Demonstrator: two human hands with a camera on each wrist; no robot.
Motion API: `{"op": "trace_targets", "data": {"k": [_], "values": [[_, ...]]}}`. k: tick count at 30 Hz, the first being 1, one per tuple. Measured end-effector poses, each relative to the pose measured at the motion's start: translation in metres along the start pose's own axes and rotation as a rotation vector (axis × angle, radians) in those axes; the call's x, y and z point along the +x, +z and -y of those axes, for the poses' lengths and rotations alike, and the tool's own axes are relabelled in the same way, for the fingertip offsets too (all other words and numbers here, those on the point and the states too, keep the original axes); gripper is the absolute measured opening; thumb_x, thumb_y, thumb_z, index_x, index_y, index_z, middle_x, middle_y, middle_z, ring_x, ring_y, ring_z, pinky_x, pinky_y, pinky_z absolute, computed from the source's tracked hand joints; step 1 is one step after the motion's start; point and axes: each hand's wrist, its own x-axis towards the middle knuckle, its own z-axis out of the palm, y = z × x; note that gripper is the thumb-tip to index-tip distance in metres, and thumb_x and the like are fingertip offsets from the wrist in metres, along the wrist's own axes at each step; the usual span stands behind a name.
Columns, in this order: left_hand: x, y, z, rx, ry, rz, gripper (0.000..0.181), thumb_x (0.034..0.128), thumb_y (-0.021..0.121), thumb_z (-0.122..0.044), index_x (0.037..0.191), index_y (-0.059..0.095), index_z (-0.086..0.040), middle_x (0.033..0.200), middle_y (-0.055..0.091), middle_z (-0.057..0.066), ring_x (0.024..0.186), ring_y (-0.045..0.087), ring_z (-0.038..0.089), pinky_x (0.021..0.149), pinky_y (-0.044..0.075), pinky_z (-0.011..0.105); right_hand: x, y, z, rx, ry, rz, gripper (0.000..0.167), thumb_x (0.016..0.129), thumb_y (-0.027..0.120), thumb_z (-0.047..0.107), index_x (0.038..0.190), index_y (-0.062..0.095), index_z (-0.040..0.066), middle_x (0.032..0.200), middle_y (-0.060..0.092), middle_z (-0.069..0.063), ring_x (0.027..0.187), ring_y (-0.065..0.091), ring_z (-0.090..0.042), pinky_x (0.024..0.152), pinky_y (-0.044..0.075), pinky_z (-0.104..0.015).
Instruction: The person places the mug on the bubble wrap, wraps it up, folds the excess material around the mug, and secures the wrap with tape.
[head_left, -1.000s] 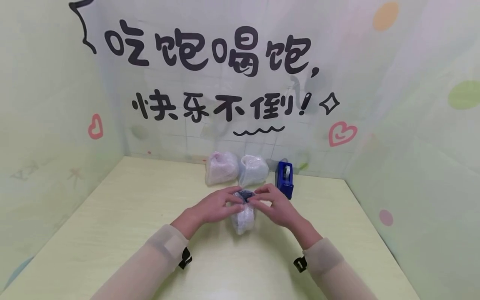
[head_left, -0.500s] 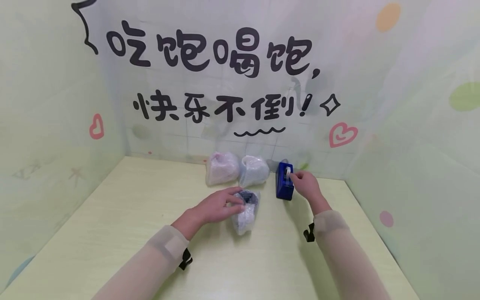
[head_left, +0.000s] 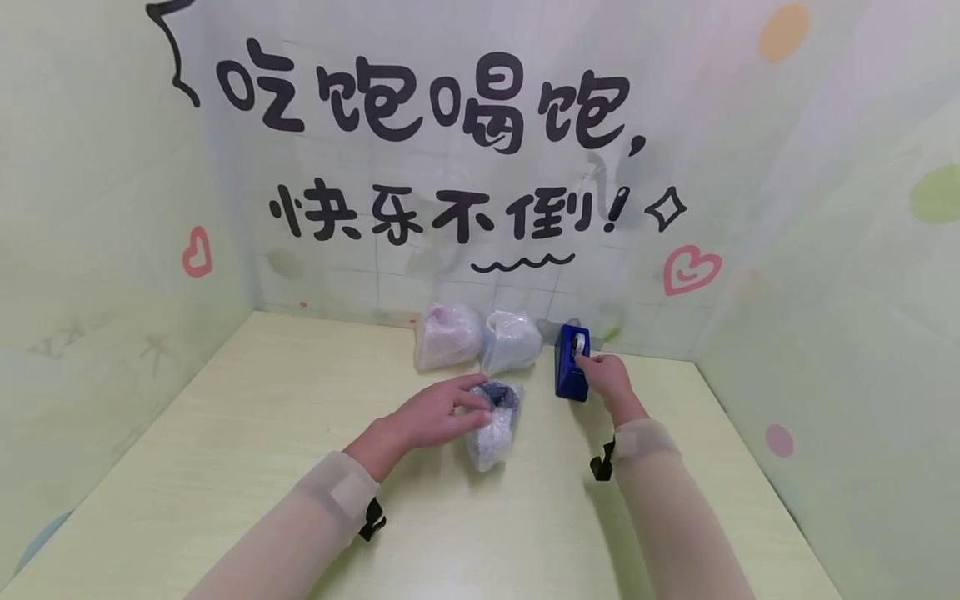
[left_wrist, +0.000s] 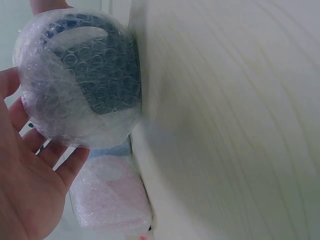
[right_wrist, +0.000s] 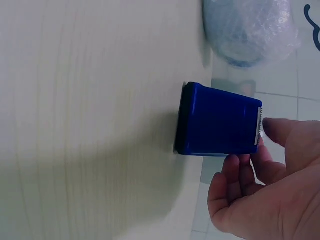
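In the head view, a bubble-wrapped bundle [head_left: 495, 442] stands at the middle of the table. My left hand [head_left: 435, 412] holds it from the left, fingers at its upper edge. The left wrist view shows the clear wrap [left_wrist: 82, 82] up close, with something dark blue-green inside; its kind is hard to make out. To the right stands a blue tape dispenser [head_left: 572, 379] with a white roll. Thumb and forefinger of my right hand [head_left: 609, 375] pinch the tape at the serrated cutter [right_wrist: 259, 126]; the clear strip itself hardly shows. The other right fingers curl beside the dispenser.
Two more wrapped bundles, one pinkish [head_left: 448, 337] and one pale blue-white [head_left: 512, 342], stand side by side against the back wall. The pale wood-look table [head_left: 300, 400] is enclosed by printed sheets at the back and both sides.
My right hand left the bundle and went right to the tape dispenser, first at its roll, then a little toward me to the cutter. My left hand stayed on the bundle.
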Motion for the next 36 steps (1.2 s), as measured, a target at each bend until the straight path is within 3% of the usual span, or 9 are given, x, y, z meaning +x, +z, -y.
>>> {"op": "trace_targets", "data": {"k": [4, 11, 15, 21, 27, 29, 31, 34, 36], "values": [[-0.001, 0.001, 0.000, -0.014, -0.007, 0.000, 0.041, 0.1077, 0.064, -0.038, 0.132, 0.080, -0.009, 0.172, 0.046, 0.020, 0.158, 0.045, 0.045, 0.131, 0.037, 0.061, 0.002, -0.001, 0.003, 0.055, 0.056, 0.022, 0.059, 0.114, 0.054, 0.032, 0.157, 0.050, -0.009, 0.167, 0.047, -0.030, 0.158, 0.042, -0.047, 0.131, 0.037, -0.060], [-0.001, 0.001, -0.001, -0.018, -0.013, -0.007, 0.042, 0.1079, 0.064, -0.039, 0.131, 0.080, -0.009, 0.173, 0.046, 0.018, 0.159, 0.044, 0.045, 0.131, 0.037, 0.063, 0.007, -0.002, 0.013, -0.042, 0.055, -0.004, 0.059, 0.111, 0.055, 0.026, 0.153, 0.049, -0.015, 0.166, 0.046, -0.032, 0.154, 0.046, -0.044, 0.129, 0.041, -0.058], [-0.001, 0.001, -0.003, -0.026, -0.022, -0.007, 0.042, 0.1075, 0.064, -0.038, 0.132, 0.080, -0.008, 0.173, 0.045, 0.017, 0.160, 0.043, 0.044, 0.132, 0.036, 0.061, 0.008, -0.004, 0.020, -0.010, 0.074, -0.003, 0.058, 0.112, 0.056, 0.025, 0.153, 0.049, -0.015, 0.159, 0.057, -0.028, 0.156, 0.046, -0.043, 0.132, 0.036, -0.059], [-0.001, 0.002, -0.002, -0.025, -0.028, -0.002, 0.043, 0.1077, 0.063, -0.039, 0.133, 0.079, -0.009, 0.174, 0.045, 0.016, 0.160, 0.042, 0.044, 0.132, 0.035, 0.062, 0.008, -0.009, 0.024, 0.069, 0.097, 0.012, 0.059, 0.112, 0.055, 0.023, 0.156, 0.044, -0.014, 0.119, 0.082, -0.013, 0.151, 0.052, -0.042, 0.131, 0.036, -0.061], [-0.002, 0.001, -0.003, -0.009, -0.018, -0.011, 0.042, 0.1080, 0.063, -0.039, 0.133, 0.079, -0.009, 0.173, 0.045, 0.018, 0.160, 0.043, 0.045, 0.132, 0.035, 0.062, 0.005, -0.011, 0.026, 0.018, 0.050, 0.055, 0.057, 0.113, 0.049, 0.025, 0.156, 0.048, -0.012, 0.142, 0.074, -0.018, 0.152, 0.051, -0.040, 0.127, 0.042, -0.056], [-0.002, 0.000, -0.003, -0.007, -0.015, -0.015, 0.042, 0.1080, 0.062, -0.039, 0.133, 0.079, -0.008, 0.173, 0.045, 0.019, 0.159, 0.043, 0.045, 0.131, 0.035, 0.062, 0.004, -0.014, 0.026, 0.022, 0.026, 0.081, 0.051, 0.111, 0.049, 0.025, 0.147, 0.055, -0.010, 0.145, 0.072, -0.019, 0.154, 0.049, -0.040, 0.127, 0.042, -0.056], [-0.003, 0.000, -0.003, -0.010, -0.014, -0.019, 0.042, 0.1078, 0.063, -0.038, 0.133, 0.079, -0.008, 0.173, 0.045, 0.019, 0.159, 0.043, 0.045, 0.131, 0.036, 0.062, 0.002, -0.017, 0.026, 0.047, -0.005, 0.116, 0.038, 0.108, 0.049, 0.024, 0.124, 0.064, -0.008, 0.145, 0.071, -0.021, 0.154, 0.050, -0.040, 0.125, 0.042, -0.055], [-0.003, 0.002, -0.002, -0.023, -0.015, -0.021, 0.042, 0.1080, 0.063, -0.038, 0.133, 0.079, -0.008, 0.173, 0.045, 0.018, 0.160, 0.043, 0.045, 0.132, 0.035, 0.062, -0.004, -0.022, 0.025, 0.078, -0.020, 0.154, 0.021, 0.103, 0.050, 0.022, 0.091, 0.056, 0.006, 0.145, 0.071, -0.023, 0.149, 0.052, -0.040, 0.125, 0.040, -0.055], [-0.003, 0.003, -0.001, -0.031, -0.015, -0.021, 0.043, 0.1082, 0.062, -0.039, 0.133, 0.079, -0.008, 0.173, 0.045, 0.019, 0.159, 0.043, 0.046, 0.131, 0.035, 0.063, -0.011, -0.023, 0.024, 0.078, -0.005, 0.175, 0.020, 0.103, 0.051, 0.023, 0.089, 0.053, 0.009, 0.151, 0.063, -0.025, 0.152, 0.048, -0.043, 0.129, 0.036, -0.059]]}}
